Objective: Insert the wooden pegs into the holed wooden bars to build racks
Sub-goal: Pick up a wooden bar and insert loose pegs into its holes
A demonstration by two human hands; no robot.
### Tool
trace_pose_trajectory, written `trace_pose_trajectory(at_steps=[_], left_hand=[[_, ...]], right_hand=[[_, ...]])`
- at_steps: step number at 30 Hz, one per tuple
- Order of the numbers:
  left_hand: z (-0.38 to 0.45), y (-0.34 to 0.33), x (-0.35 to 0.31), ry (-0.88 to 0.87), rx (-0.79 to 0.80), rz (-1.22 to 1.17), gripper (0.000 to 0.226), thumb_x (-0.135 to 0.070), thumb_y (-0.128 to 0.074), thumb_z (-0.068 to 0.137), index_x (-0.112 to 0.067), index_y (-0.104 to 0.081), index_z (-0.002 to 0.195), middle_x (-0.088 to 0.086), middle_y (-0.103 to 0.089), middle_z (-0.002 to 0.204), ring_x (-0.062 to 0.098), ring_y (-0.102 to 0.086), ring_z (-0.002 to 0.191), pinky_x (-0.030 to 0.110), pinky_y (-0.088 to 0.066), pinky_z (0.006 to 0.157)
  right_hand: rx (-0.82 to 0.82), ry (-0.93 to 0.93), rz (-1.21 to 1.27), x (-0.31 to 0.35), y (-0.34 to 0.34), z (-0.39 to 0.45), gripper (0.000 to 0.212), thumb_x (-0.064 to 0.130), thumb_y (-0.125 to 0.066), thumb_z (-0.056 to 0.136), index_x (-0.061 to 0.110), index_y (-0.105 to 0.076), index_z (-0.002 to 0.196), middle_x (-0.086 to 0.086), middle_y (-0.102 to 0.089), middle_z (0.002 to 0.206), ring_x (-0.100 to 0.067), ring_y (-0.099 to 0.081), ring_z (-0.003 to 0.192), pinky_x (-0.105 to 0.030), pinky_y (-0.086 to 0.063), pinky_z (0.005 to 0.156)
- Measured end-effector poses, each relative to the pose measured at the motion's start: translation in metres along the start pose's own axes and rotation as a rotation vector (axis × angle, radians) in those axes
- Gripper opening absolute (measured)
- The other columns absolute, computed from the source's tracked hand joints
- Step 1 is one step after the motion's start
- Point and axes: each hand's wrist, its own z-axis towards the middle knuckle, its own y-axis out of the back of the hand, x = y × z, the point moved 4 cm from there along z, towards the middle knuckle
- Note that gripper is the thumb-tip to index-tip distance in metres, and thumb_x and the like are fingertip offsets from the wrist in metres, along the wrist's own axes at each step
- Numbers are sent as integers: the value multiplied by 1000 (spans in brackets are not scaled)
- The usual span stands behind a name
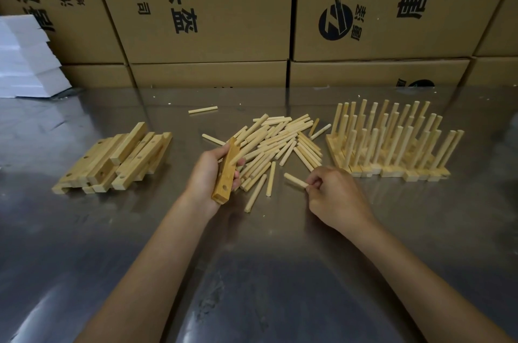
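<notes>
My left hand (208, 174) grips a holed wooden bar (226, 177), tilted with its near end toward me; one peg sticks out of the bar near its far end, among my fingers. My right hand (333, 197) pinches one end of a single wooden peg (294, 179) just above the table, right of the bar. Behind both hands lies a loose pile of pegs (280, 143). A stack of empty holed bars (120, 159) sits at the left. Several finished racks with upright pegs (392, 141) stand at the right.
The work surface is a shiny metal table (252, 272). Brown cardboard boxes (224, 12) form a wall along its far edge. White foam blocks (25, 62) sit at the far left. One stray peg (203, 110) lies apart behind the pile.
</notes>
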Motion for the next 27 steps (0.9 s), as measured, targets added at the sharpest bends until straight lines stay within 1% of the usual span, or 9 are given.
trace_pose_trajectory(at_steps=[2, 5, 9, 13, 15, 17, 18, 22, 27], left_hand=[[0, -1, 0, -4, -3, 3, 25, -24, -46, 104, -5, -60, 112, 4, -63, 65, 9, -47, 45, 18, -40, 36], [-1, -4, 1, 0, 9, -5, 23, -23, -46, 104, -5, -59, 108, 5, -62, 64, 10, -47, 43, 18, -38, 34], [-3, -11, 6, 21, 18, -2, 21, -24, -49, 103, -6, -61, 104, 5, -62, 64, 10, -49, 39, 17, -43, 36], [-4, -14, 10, 39, 26, 15, 22, -26, -52, 101, -9, -64, 104, 4, -64, 65, 12, -50, 42, 21, -47, 41], [-3, -14, 10, 40, 19, 18, 25, -28, -53, 101, -9, -66, 111, 5, -66, 69, 16, -52, 52, 28, -50, 56], [-2, -14, 11, 38, 25, 20, 31, -29, -53, 101, -8, -66, 119, 7, -66, 73, 20, -54, 63, 35, -49, 73], [-2, -15, 11, 37, 32, 19, 32, -29, -52, 101, -7, -65, 120, 7, -65, 74, 20, -53, 64, 35, -48, 75], [-4, -13, 8, 18, 20, 49, 25, -28, -50, 102, -9, -65, 108, 5, -65, 68, 12, -51, 46, 21, -48, 45], [-3, -13, 9, 11, 10, 54, 29, -29, -51, 102, -9, -67, 113, 5, -66, 71, 14, -52, 52, 22, -49, 47]], right_hand=[[28, 36, 51, 3, 3, 0, 11, 12, -59, 91, 22, -61, 89, 3, -63, 86, -14, -57, 81, -28, -41, 64], [240, 105, 407, 19, 5, -5, 13, 10, -58, 93, 23, -58, 90, 2, -62, 85, -14, -59, 80, -37, -49, 72], [336, 286, 587, 52, 1, -23, 12, 16, -58, 94, 26, -62, 94, 14, -57, 80, -1, -51, 73, -20, -43, 62], [207, 444, 449, 70, 5, -34, 17, 15, -56, 95, 24, -67, 104, 23, -56, 87, 5, -55, 82, -9, -39, 66], [102, 498, 357, 74, 13, -34, 19, 16, -58, 92, 20, -70, 106, 25, -53, 88, 8, -52, 88, -5, -37, 68], [41, 525, 283, 77, 18, -35, 22, 20, -57, 91, 19, -72, 106, 23, -51, 86, 1, -50, 89, -9, -35, 71], [9, 531, 260, 78, 20, -35, 22, 21, -57, 90, 19, -73, 105, 23, -48, 83, 0, -49, 88, -11, -34, 72], [-74, 519, 226, 77, 27, -34, 18, 20, -60, 88, 19, -75, 99, 20, -41, 79, 1, -42, 83, -13, -33, 71], [-40, 586, 225, 81, 26, -37, 20, 18, -60, 90, 17, -73, 106, 22, -41, 87, 3, -42, 89, -12, -33, 74]])
